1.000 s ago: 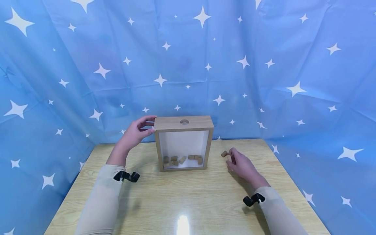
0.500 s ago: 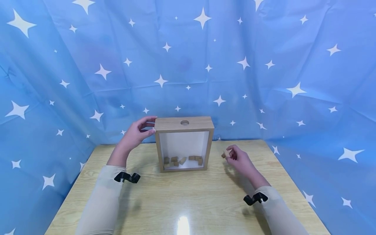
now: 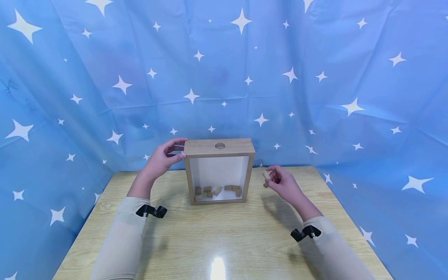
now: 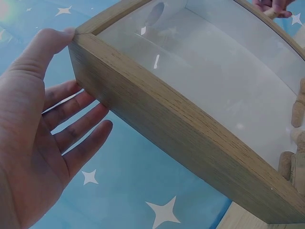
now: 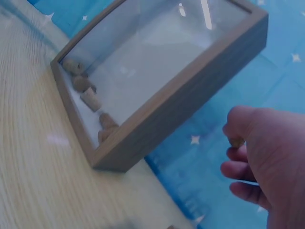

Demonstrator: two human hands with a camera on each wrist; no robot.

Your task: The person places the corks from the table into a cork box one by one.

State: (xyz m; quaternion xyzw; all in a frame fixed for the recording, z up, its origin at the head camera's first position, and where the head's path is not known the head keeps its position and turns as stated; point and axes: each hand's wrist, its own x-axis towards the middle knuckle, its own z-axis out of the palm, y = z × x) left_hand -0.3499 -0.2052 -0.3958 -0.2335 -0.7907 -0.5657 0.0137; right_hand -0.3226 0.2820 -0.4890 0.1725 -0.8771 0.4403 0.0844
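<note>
A shallow wooden display box (image 3: 250, 175) with a clear front and a round hole (image 3: 220, 146) in its top stands upright on the table. Several corks (image 3: 217, 191) lie along its bottom inside. My left hand (image 3: 161, 158) holds the box's upper left corner, thumb at the front edge and a finger at the back. To the right of the box, my right hand (image 3: 284, 185) pinches a cork (image 5: 236, 142) between thumb and fingertips, lifted above the table. The fingers largely cover that cork in the right wrist view. Below it, a loose cork (image 3: 266, 185) lies on the table.
The light wooden table (image 3: 210, 237) runs back to a blue curtain (image 3: 224, 77) with white stars, which hangs close behind the box and along both sides. A black wrist mount sits on each sleeve.
My right hand has picked a cork up from beside the loose one and raised it slightly up and to the left. My left hand and the box have stayed put.
</note>
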